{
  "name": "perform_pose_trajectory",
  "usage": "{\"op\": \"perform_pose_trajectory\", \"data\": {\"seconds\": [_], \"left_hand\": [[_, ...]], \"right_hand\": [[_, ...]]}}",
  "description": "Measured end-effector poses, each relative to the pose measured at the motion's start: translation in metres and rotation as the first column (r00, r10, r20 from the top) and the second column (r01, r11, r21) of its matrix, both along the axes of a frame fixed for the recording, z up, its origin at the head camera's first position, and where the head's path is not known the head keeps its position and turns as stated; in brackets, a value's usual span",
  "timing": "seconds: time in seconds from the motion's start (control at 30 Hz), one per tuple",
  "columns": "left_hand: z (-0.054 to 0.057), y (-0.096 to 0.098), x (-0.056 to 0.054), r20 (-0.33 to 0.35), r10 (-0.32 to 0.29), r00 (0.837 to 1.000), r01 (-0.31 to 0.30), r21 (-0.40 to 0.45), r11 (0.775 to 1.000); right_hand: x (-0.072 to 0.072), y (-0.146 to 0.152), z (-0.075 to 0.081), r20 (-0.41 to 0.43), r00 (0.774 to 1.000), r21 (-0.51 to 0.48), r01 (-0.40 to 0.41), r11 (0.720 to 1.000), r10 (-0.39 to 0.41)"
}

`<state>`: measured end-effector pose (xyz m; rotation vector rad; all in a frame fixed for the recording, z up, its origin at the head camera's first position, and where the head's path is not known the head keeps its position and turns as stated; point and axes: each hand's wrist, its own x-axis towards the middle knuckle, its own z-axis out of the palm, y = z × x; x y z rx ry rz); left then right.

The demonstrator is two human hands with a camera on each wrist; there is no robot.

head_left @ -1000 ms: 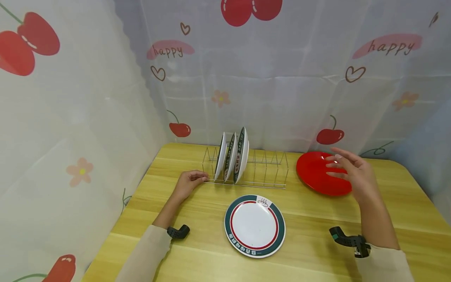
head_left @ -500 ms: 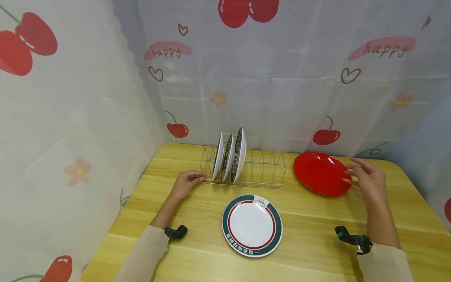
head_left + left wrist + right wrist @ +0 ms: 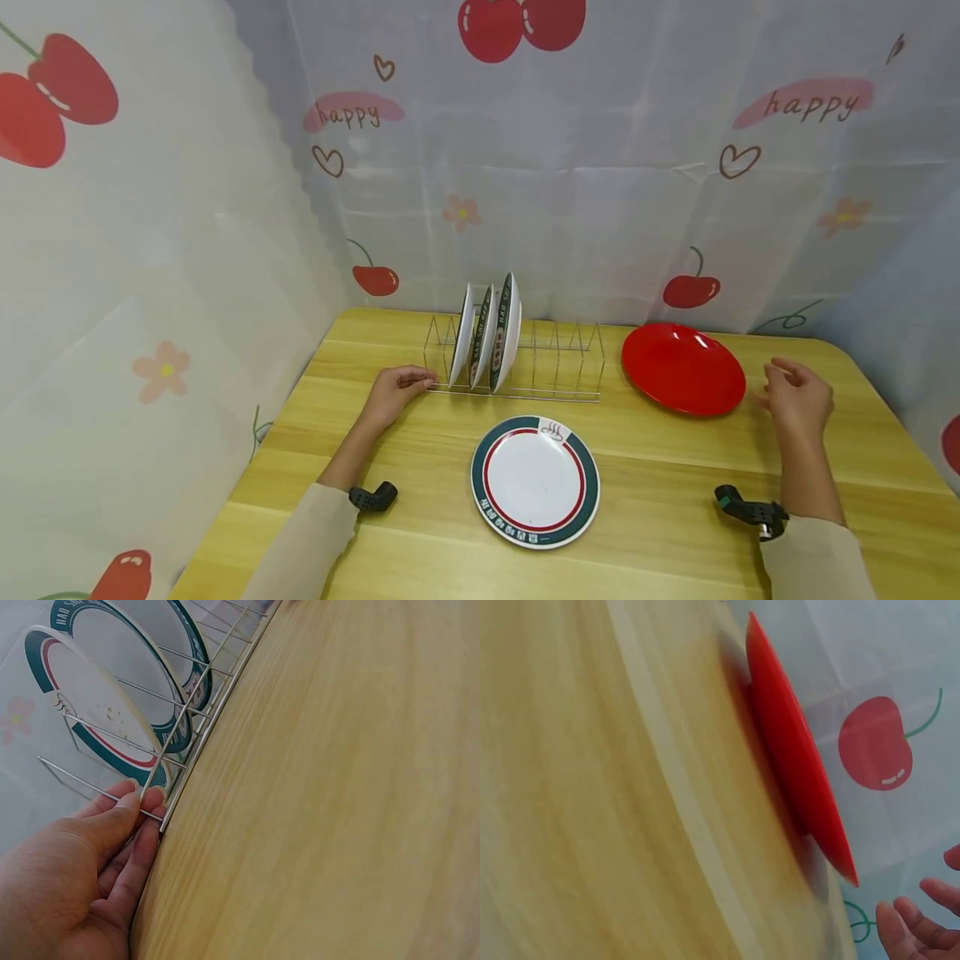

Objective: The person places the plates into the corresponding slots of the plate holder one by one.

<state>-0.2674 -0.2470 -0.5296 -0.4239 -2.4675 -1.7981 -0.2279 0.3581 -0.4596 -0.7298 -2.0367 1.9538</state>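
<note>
My left hand (image 3: 393,396) pinches the near left corner of a wire plate rack (image 3: 555,397); in the left wrist view, thumb and fingertips close on its end wire. Three white plates with dark green rims stand on edge in the rack's left half, the leftmost plate (image 3: 462,337) nearest that hand. To the right lies a red plate (image 3: 682,371). Just right of its rim is my right hand (image 3: 801,402), fingers loosely bent and holding nothing. The right wrist view has its fingertips (image 3: 889,930) apart from the red plate's edge.
A white plate (image 3: 535,483) with a green rim and red ring lies flat in front of the rack. The wooden table (image 3: 660,517) ends at a cherry-printed curtain (image 3: 592,225) behind, with another curtain side (image 3: 210,275) on the left.
My right hand has moved from above the red plate to its right side and lower, towards the table. The left hand keeps its hold on the rack; the view shifts slightly.
</note>
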Motion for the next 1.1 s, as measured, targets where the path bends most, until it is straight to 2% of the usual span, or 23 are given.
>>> {"op": "perform_pose_trajectory", "data": {"seconds": [0.2,0.37,0.5,0.8,0.9,1.0,1.1], "left_hand": [[0.001,0.001,0.001,0.002,0.011,1.0,-0.011,-0.005,1.0],[0.001,0.002,0.001,-0.003,0.011,1.0,-0.011,-0.004,1.0],[0.001,0.001,0.001,-0.011,0.005,1.0,-0.005,-0.003,1.0],[-0.001,0.0,0.002,-0.016,0.009,1.0,-0.009,-0.01,1.0],[-0.001,0.001,0.002,-0.011,0.013,1.0,-0.013,-0.015,1.0],[0.0,0.001,0.001,-0.012,0.01,1.0,-0.01,-0.012,1.0],[0.0,0.001,0.002,-0.018,0.007,1.0,-0.007,-0.014,1.0]], "right_hand": [[-0.004,0.004,-0.011,0.075,0.991,0.05,-0.116,0.992,0.112],[-0.007,0.004,-0.018,0.137,0.964,0.047,-0.237,0.97,0.229],[-0.01,0.003,-0.023,0.185,0.945,0.073,-0.287,0.955,0.27],[-0.012,0.0,-0.029,0.163,0.924,0.143,-0.369,0.918,0.346],[-0.011,0.002,-0.028,0.152,0.908,0.114,-0.41,0.905,0.391],[-0.01,0.004,-0.024,0.126,0.884,0.025,-0.456,0.89,0.45],[-0.009,0.006,-0.019,0.075,0.853,-0.063,-0.512,0.857,0.516]]}}
